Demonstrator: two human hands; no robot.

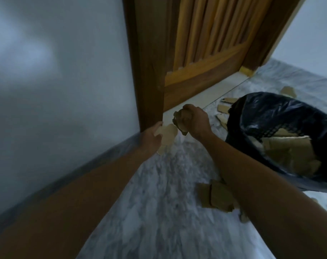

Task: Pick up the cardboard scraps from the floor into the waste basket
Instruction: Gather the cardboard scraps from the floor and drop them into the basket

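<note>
We extend both arms. Our right hand [195, 121] clenches a wad of scraps [181, 119]; our left hand [152, 136] apparently pinches a pale scrap [168, 136] above the marble floor [159, 202]. The basket [271, 118] stands right.

The right hand [195, 122] is gripping a crumpled wad of scraps [181, 121] above the marble floor [159, 212], while the left hand [152, 138] is touching, perhaps pinching, a pale scrap [168, 136] beside the door frame [147, 71]; the basket [271, 118], black-lined, is holding cardboard at right
</note>
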